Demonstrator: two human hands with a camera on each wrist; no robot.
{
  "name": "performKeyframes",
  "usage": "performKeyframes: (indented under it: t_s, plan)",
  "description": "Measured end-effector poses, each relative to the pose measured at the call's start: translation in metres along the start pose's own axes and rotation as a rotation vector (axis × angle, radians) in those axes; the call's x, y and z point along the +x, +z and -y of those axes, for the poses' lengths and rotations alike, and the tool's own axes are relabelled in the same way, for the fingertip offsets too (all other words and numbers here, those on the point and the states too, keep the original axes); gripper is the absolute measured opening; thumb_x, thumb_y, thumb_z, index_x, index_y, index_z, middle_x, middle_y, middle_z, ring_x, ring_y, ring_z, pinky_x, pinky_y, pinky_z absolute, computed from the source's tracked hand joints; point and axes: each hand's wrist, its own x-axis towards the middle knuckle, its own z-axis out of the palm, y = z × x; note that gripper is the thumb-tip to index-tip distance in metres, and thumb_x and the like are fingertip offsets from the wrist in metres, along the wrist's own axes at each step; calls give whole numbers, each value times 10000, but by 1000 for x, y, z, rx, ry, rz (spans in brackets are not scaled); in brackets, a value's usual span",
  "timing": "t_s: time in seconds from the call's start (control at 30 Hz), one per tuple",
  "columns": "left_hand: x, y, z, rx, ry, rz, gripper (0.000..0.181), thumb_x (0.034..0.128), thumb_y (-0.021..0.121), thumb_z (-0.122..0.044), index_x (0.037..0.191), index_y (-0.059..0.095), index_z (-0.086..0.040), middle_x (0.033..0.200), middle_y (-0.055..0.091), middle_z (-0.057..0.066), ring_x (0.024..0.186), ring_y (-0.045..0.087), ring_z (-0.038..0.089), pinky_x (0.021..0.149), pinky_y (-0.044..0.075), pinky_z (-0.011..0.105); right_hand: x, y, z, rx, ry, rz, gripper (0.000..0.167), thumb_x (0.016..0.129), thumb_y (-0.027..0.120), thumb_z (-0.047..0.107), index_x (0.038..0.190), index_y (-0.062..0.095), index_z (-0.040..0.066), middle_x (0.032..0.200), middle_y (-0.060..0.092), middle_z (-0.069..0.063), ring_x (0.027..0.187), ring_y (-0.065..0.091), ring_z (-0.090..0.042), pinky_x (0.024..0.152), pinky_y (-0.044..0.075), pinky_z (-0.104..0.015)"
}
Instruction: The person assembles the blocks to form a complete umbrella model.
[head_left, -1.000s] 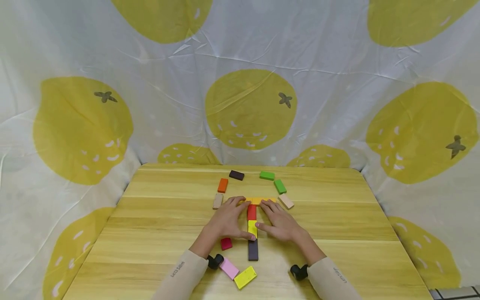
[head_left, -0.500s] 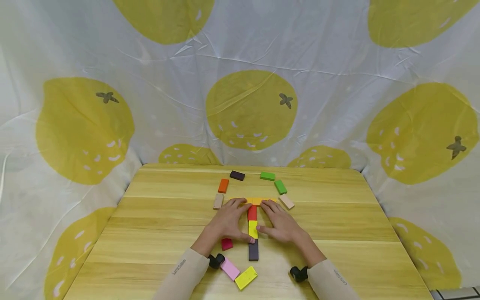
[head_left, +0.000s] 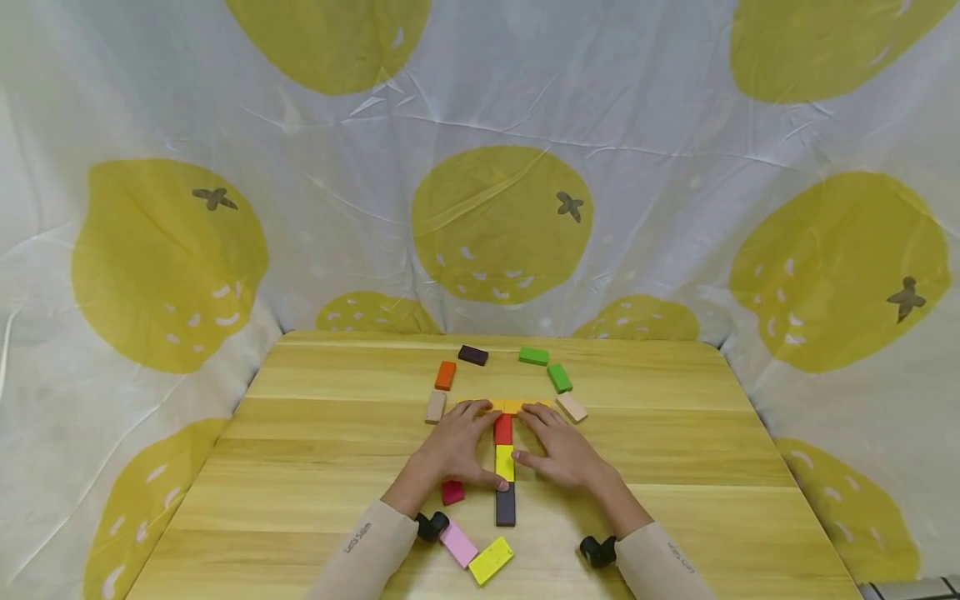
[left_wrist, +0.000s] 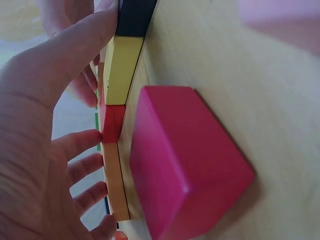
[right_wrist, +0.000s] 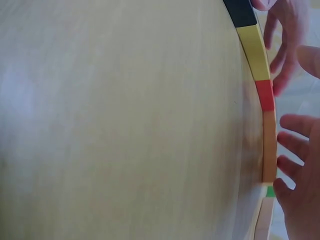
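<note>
Wooden blocks lie flat in a T: a crosswise row of orange blocks point(head_left: 513, 407), then a red block point(head_left: 503, 429), a yellow block point(head_left: 505, 462) and a black block point(head_left: 506, 507) running toward the person. My left hand point(head_left: 456, 446) spreads over the left side, its fingertips touching the orange row and its thumb resting on the black block's far end. On the other side, my right hand point(head_left: 561, 448) has its fingertips at the orange row's right part, its thumb near the yellow block. Both hands partly cover the orange row. A crimson block point(left_wrist: 190, 150) sits beside my left wrist.
Beyond the T, an arc holds a dark block point(head_left: 473, 355), an orange-red block point(head_left: 445, 375), two green blocks point(head_left: 534, 356) and two plain wood blocks point(head_left: 572, 407). Nearer lie a pink block point(head_left: 458, 543) and another yellow block point(head_left: 491, 562). A lemon-print cloth point(head_left: 502, 225) surrounds the table.
Both hands stay almost still over the T, and the blocks keep their places. The head view has shifted very slightly.
</note>
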Motion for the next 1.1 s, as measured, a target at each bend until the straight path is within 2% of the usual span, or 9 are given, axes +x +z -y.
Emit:
performKeyframes:
  t_s: [0.3,0.6,0.7,0.8,0.93,1.1]
  plan:
    - [1,1,1,18,-14,7,1244,614,716,-904,1609,373,-240,1624,378,26,1496,355,310,1173,409,522,-3,-4,-5,42,10,-75,699,1000,578,549,1552,468,135,1637,396,-73,1545,323,-314,1193,373,-564]
    - [3,0,-1,32,-31,26,1252,596,705,-924,1607,374,-264,1611,384,11,1486,358,303,1163,419,520,-14,-15,-19,45,80,-136,695,1002,600,511,1548,465,104,1620,417,-101,1502,391,-340,1168,403,-569]
    - [3,0,-2,32,-37,36,1253,594,713,-920,1608,372,-268,1615,378,9,1487,352,305,1163,415,528,-17,-15,-27,48,82,-169,649,1003,633,416,1532,478,72,1602,432,-136,1481,414,-369,1152,417,-579]
    - [3,0,-3,24,-35,36,1252,590,729,-908,1604,383,-259,1607,384,14,1478,359,314,1154,420,537,-20,-15,-35,65,72,-216,555,1006,639,257,1498,512,35,1564,466,-172,1448,448,-392,1127,440,-583]
    - [2,-1,-3,14,-30,26,1241,596,746,-889,1601,389,-255,1601,393,21,1472,364,320,1150,423,539,-24,-19,-47,87,87,-263,437,1000,569,62,1434,575,11,1521,503,-189,1416,474,-406,1089,476,-578]
    - [1,-3,-2,2,-30,21,1230,608,756,-872,1604,383,-254,1607,392,26,1480,355,320,1161,412,536,-26,-23,-59,81,98,-260,385,1009,512,-13,1373,633,12,1488,540,-190,1373,516,-418,1056,506,-565]
